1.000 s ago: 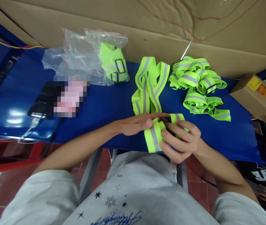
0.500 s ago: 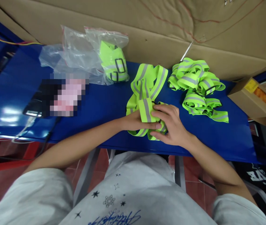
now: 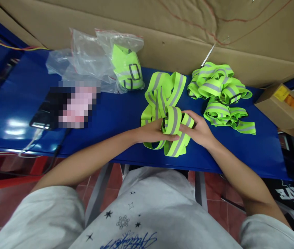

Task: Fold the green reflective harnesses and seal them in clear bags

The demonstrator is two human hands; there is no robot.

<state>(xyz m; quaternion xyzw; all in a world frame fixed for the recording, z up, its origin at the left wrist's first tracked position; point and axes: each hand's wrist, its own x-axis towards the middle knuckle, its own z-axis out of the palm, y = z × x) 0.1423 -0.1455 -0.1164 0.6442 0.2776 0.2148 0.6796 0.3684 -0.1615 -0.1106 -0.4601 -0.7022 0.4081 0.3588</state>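
Observation:
Near the table's front edge I hold a folded bundle of reflective strap (image 3: 173, 121), neon yellow-green with a grey stripe down its middle. My left hand (image 3: 153, 133) is closed on the bundle from the left, its thumb below a loop and its fingers partly hidden by the strap. On the other side my right hand (image 3: 197, 129) grips the folds, thumb in front and fingers behind. Just beyond the left hand, more loose strap (image 3: 159, 91) lies in loops on the blue table; I cannot tell whether it joins the held bundle.
Heaped reflective straps (image 3: 214, 83) with black buckles lie at the back right, beside an open cardboard box (image 3: 279, 107). Clear plastic bags (image 3: 90, 57), one holding a packed strap (image 3: 127, 69), stand back left. A phone (image 3: 45, 114) with a cable lies on the blue table (image 3: 116, 114).
My right hand has moved from covering the bundle's top to gripping its right side. The held strap now shows more folds, with a rounded loop over the left hand.

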